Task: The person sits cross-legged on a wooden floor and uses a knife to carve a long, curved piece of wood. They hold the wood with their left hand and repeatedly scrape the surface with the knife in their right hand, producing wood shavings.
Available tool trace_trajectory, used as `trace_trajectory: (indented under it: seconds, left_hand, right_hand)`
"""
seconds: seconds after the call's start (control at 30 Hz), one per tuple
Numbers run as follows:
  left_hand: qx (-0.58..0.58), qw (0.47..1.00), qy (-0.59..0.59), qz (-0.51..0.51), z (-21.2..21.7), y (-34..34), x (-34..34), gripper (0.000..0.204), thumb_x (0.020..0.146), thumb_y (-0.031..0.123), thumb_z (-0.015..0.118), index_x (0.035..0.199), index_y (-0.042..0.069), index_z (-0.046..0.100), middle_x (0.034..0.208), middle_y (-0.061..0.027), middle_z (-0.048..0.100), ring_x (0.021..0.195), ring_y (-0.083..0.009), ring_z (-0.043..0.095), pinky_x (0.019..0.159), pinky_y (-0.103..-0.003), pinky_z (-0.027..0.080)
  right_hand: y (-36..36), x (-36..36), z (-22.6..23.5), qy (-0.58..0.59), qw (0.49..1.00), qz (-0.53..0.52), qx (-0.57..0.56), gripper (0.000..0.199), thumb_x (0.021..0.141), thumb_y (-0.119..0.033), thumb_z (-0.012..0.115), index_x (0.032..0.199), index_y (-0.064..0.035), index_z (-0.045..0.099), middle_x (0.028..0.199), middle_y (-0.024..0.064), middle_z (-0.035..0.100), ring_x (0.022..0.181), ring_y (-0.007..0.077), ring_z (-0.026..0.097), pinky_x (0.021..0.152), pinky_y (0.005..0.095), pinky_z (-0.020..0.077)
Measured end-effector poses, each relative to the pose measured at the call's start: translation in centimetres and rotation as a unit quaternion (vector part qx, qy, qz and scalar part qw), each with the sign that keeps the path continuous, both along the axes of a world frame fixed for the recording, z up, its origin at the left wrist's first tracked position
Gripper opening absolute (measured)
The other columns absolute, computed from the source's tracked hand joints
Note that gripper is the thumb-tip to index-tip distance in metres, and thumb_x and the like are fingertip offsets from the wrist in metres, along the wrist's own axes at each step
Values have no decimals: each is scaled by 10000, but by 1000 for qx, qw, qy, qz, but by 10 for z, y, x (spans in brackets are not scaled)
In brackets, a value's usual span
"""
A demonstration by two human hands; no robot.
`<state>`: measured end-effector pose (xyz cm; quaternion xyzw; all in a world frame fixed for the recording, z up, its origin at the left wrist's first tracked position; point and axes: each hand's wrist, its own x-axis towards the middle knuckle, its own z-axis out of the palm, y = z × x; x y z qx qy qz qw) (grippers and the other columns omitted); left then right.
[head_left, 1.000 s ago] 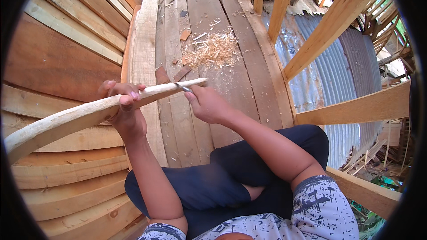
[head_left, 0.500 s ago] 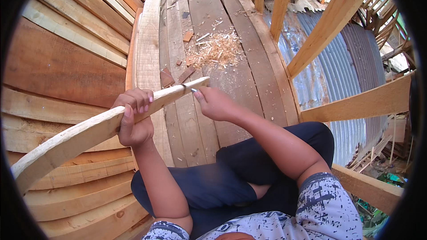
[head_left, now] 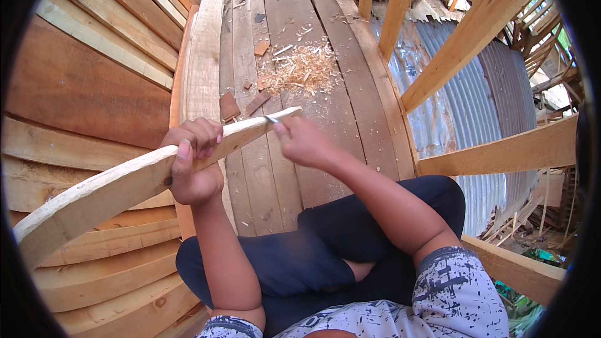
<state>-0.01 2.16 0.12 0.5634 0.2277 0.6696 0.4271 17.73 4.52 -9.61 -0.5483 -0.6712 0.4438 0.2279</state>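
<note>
Left hand (head_left: pixel 191 166) grasping long curved wood strip (head_left: pixel 125 181) at middle, near left. Right hand (head_left: pixel 303 144) pinching small blade (head_left: pixel 271 119) at strip's far tip. Step: whittling tip, seemingly. Shavings (head_left: pixel 300 72) on plank floor (head_left: pixel 325 106) beyond. Next stroke needs firm grip, blade directed away.

Blade (head_left: pixel 270 119) mostly hidden in right hand (head_left: pixel 303 144); too small to tell type. Stick's (head_left: pixel 125 181) lower end cut off at left edge.

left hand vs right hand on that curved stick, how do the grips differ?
The left hand wraps fully around the curved wooden stick mid-length; the right hand sits at its tapered tip, pinching a small blade. Left knuckles face up; right shows its back. Both touch the stick.
</note>
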Motion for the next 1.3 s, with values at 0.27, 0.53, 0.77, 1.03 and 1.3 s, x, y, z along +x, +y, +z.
trace_trajectory:
  seconds: [0.27,0.53,0.77,1.03,1.3]
  left_hand:
    - [-27,999,-37,23,-1,5,-11,251,835,235,508,703,124,325,641,-19,302,610,-139,283,668,-343,332]
    - [-10,1000,-15,-8,-2,5,-9,278,873,264,497,709,132,315,645,-7,292,626,-146,289,676,-338,320]
    - [13,999,3,-34,4,2,2,231,846,208,522,698,86,394,633,-25,350,610,-154,336,645,-344,343]
    - [22,999,-9,-35,-1,0,-8,239,834,196,531,671,77,403,605,-34,363,585,-158,337,626,-356,357]
    - [21,998,22,-51,2,-3,-13,256,839,224,540,691,93,376,626,-34,353,615,-176,330,652,-362,341]
  right_hand:
    - [5,-2,-25,-32,996,-18,80,348,1007,-235,437,880,36,614,801,284,639,782,477,617,712,548,478]
    - [16,19,-36,-130,991,-18,-26,371,992,-249,444,886,46,644,885,304,655,881,462,642,805,544,505]
    - [23,31,-72,-64,994,-81,-26,363,988,-234,445,908,57,646,883,304,657,890,450,650,810,529,496]
    - [0,2,2,-29,999,11,35,359,982,-246,455,969,52,655,934,290,667,895,437,653,828,507,504]
    - [2,2,3,-16,999,22,23,448,1006,-312,417,941,63,652,919,296,660,898,447,640,810,519,488]
